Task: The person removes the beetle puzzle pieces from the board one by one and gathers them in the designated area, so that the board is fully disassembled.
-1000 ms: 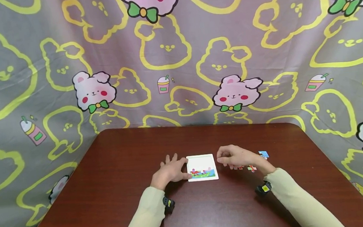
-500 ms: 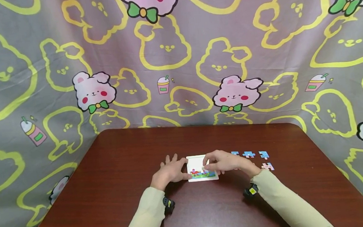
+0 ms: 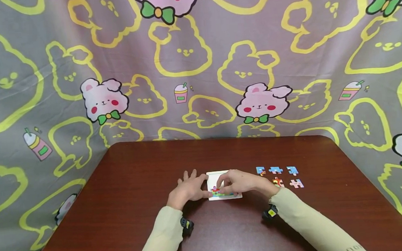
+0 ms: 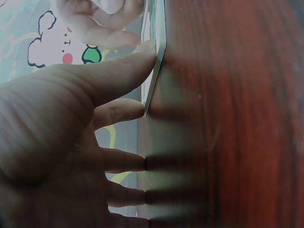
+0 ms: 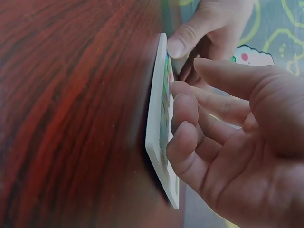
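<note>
A white-rimmed puzzle tray (image 3: 241, 195) lies flat, with a colourful strip of picture (image 3: 215, 190) along its near side. My left hand (image 3: 188, 188) spreads its fingers at the tray's left edge; the thumb touches the rim, and the index fingertip is at the edge, in the left wrist view. Over the tray, my right hand (image 3: 238, 181) bends its fingers down and pinches a small puzzle piece, mostly hidden by the fingers. In the right wrist view, several curled fingers (image 5: 183, 137) of that hand are close above the picture; the piece does not show there.
Loose puzzle pieces lie right of the tray: a blue one (image 3: 275, 170), another blue one (image 3: 292, 170), a red one (image 3: 278, 181) and a pinkish one (image 3: 296, 183), among several. The brown table (image 3: 147, 166) ends at a patterned cloth (image 3: 136, 119) behind.
My right hand has moved left from beside the loose pieces to over the tray, then a little further left across it. The left hand and the tray have stayed put.
</note>
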The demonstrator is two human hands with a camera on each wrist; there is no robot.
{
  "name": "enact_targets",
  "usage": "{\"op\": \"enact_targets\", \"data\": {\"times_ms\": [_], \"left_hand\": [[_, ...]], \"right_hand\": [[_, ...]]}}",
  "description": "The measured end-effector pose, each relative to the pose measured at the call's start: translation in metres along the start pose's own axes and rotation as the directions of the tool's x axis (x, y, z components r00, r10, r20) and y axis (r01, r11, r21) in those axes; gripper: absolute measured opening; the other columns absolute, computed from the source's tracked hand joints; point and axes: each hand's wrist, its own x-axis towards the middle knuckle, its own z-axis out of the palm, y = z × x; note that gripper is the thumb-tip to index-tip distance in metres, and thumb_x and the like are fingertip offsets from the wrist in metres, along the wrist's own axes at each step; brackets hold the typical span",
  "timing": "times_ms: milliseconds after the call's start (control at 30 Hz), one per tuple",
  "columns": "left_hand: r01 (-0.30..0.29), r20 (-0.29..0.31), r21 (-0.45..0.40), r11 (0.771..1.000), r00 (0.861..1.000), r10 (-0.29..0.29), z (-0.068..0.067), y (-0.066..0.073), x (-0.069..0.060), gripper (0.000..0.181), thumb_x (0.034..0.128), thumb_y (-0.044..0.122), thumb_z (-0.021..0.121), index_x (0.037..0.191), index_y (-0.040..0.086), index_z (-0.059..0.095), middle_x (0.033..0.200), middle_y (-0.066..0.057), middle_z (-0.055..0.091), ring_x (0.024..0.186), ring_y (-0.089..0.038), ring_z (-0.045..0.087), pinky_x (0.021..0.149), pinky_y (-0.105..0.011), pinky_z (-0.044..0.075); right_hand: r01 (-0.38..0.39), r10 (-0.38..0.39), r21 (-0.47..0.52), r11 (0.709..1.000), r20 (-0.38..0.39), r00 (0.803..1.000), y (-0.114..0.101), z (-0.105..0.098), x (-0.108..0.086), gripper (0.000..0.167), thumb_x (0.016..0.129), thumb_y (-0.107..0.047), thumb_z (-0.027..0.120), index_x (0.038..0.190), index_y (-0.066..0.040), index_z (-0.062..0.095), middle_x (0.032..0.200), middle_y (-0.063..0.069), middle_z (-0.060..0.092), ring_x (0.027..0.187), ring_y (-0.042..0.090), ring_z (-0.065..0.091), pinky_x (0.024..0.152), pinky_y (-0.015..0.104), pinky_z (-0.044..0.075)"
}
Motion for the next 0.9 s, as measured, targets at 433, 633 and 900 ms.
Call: {"op": "enact_targets", "data": {"times_ms": [433, 633, 900], "left_hand": [[-0.007, -0.004, 0.003, 1.000, 1.000, 0.007, 0.000, -0.001, 0.001, 0.065, 0.0888, 0.046, 0.069, 0.145, 0.022, 0.046, 0.160, -0.025, 0.021, 0.147, -0.055, 0.009, 0.113, -0.070, 0.016], [-0.009, -0.001, 0.006, 1.000, 1.000, 0.009, -0.001, -0.001, 0.001, 0.066, 0.0891, 0.046, 0.069, 0.146, 0.021, 0.046, 0.160, -0.026, 0.021, 0.147, -0.055, 0.008, 0.113, -0.070, 0.017], [-0.012, -0.005, 0.014, 1.000, 1.000, 0.012, 0.000, -0.001, 0.002, 0.065, 0.0891, 0.046, 0.069, 0.145, 0.021, 0.047, 0.160, -0.026, 0.022, 0.146, -0.055, 0.010, 0.112, -0.070, 0.018]], "right_hand": [[-0.047, 0.045, -0.063, 0.997, -0.028, 0.999, -0.001, 0.009, 0.009, 0.016, 0.091, -0.011, 0.068, 0.104, -0.003, 0.063, 0.069, -0.003, 0.068, 0.044, 0.005, 0.052, 0.044, 0.019, 0.045], [-0.067, 0.060, -0.102, 0.993, -0.063, 0.996, -0.006, 0.011, 0.011, 0.014, 0.089, -0.007, 0.069, 0.100, -0.002, 0.063, 0.067, -0.001, 0.068, 0.044, 0.004, 0.052, 0.046, 0.020, 0.045], [-0.115, 0.098, -0.163, 0.980, -0.108, 0.989, -0.013, 0.013, 0.015, 0.013, 0.085, -0.005, 0.072, 0.093, -0.004, 0.062, 0.069, 0.000, 0.068, 0.047, 0.005, 0.052, 0.048, 0.019, 0.046]]}}
